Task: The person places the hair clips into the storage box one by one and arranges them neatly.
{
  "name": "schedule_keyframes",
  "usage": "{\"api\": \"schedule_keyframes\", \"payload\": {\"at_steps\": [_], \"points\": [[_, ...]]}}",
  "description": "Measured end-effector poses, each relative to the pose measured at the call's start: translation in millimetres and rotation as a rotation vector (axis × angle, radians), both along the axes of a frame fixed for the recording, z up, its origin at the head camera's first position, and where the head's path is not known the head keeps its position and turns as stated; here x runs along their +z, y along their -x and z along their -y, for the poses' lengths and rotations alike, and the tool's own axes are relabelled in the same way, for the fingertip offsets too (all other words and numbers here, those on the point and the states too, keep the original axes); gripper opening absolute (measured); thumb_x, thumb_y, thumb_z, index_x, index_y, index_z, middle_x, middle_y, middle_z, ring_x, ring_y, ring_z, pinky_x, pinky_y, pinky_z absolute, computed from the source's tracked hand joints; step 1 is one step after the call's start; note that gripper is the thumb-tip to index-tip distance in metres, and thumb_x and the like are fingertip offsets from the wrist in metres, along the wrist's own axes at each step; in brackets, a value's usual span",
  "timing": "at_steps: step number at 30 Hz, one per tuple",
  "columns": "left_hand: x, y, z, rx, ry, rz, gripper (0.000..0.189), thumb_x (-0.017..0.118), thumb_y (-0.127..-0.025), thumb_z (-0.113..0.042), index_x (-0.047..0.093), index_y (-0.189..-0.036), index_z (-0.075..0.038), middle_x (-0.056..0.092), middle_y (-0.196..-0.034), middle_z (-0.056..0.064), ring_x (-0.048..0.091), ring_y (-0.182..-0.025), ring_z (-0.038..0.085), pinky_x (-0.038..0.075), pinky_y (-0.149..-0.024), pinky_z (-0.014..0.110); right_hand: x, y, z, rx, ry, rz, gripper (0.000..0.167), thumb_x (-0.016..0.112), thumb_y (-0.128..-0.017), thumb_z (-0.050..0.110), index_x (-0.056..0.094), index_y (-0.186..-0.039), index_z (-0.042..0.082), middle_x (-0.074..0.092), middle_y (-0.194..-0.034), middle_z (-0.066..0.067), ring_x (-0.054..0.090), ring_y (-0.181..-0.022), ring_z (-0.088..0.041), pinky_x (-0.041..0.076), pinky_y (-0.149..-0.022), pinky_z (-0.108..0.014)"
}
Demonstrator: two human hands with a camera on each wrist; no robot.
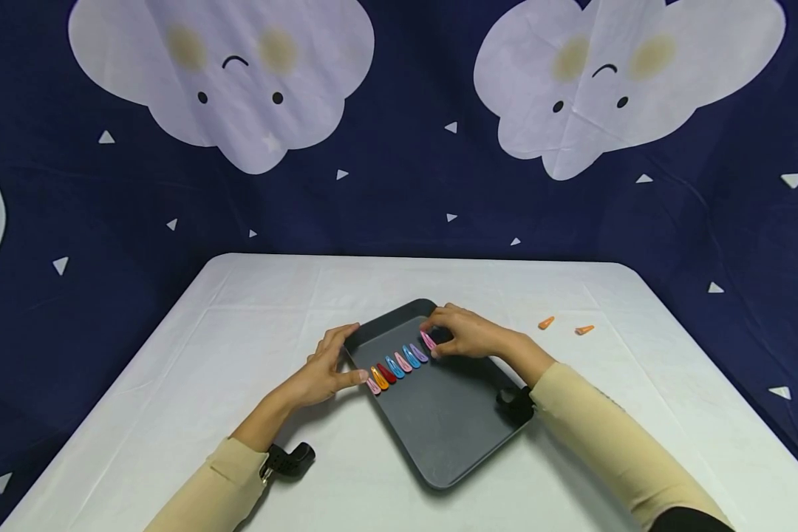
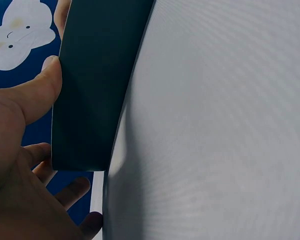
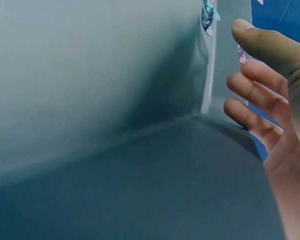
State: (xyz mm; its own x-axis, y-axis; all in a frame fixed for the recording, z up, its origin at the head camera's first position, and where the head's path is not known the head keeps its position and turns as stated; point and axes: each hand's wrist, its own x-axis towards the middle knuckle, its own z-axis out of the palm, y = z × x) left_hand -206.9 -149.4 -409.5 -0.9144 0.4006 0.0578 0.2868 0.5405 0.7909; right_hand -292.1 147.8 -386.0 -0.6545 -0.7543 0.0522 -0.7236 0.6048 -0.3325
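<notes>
A dark grey baking tray (image 1: 452, 428) lies at an angle on the table. My left hand (image 1: 322, 373) rests against its left side, thumb at the rim and other fingers spread toward the far left corner. Across the tray runs a slanted row of snap hair clips: pink, orange (image 1: 380, 378), red (image 1: 386, 373), blue, pink, blue and purple (image 1: 418, 353). At the row's far right end, my right hand (image 1: 465, 332) pinches a pink hair clip (image 1: 428, 340) between thumb and fingers. In the right wrist view, that clip (image 3: 241, 54) shows partly behind the fingers.
Two orange hair clips (image 1: 546, 323) lie on the white table (image 1: 292, 295) to the right of the tray. A dark blue cloth with clouds (image 1: 399, 192) hangs behind the table. Black wrist cameras (image 1: 292, 459) sit on both wrists, the right one over the tray's right edge.
</notes>
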Motion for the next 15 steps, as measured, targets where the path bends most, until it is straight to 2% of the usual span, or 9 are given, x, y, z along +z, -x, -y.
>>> {"api": "schedule_keyframes", "payload": {"at_steps": [15], "points": [[0.1, -0.6, -0.8, 0.006, 0.001, 0.007, 0.082, 0.068, -0.086, -0.027, 0.018, -0.15, -0.014, 0.019, -0.152, 0.012, 0.018, -0.139, 0.039, 0.012, -0.103, 0.064, -8.4, 1.7, 1.1, 0.019, -0.021, -0.001, 0.048, 0.072, -0.082, 0.031, 0.06, -0.125, 0.015, 0.059, -0.118, 0.0, 0.046, -0.108, -0.016, 0.041, -0.096, -0.04]]}}
